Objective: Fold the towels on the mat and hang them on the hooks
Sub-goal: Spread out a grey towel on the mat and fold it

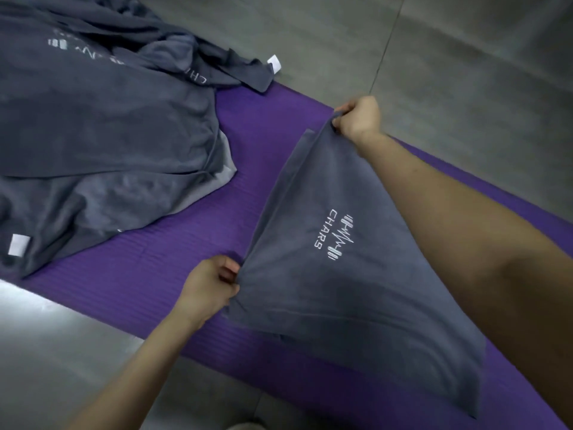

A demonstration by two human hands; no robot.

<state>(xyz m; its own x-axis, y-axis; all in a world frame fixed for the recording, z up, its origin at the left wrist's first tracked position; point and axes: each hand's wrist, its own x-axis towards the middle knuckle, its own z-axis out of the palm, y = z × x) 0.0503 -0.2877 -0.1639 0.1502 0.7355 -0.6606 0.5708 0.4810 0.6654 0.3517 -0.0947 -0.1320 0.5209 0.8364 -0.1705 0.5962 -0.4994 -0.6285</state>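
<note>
Mat: a long purple ribbed foam mat (173, 243) lies on the grey tiled floor (449, 72). Every place below is given relative to this mat.
Towel in work: a dark grey soft cloth towel (341, 290) with a white stitched "CHARS" logo (336, 235) sits over the mat's right part. Its lower portion rests on the mat and its upper edge is lifted clear. A second layer's edge shows under the far corner, so the towel looks already doubled once.
Left grip (214, 283): closed, fingers curled in, pinching one corner of the towel over the middle of the mat.
Right grip (359, 117): closed, fingers bunched on the other corner, above the mat's far edge.
Why held so: with one corner in each grip, the edge between them is drawn taut. That smooths the cloth and keeps the layers square, probably so the edge can be carried across for the next fold.
Waiting pile: a crumpled heap of matching dark grey towels (102, 125) covers the mat's left end and spills past the far edge onto the floor. Small white sewn labels show at its far tip (274, 63) and near corner (19, 244).
Hooks: not in view.
Stage, as a judgement: early. One towel is mid-fold, the heap is unfolded, and nothing is hung.
Risk: the layers may slip apart if one corner sags.
</note>
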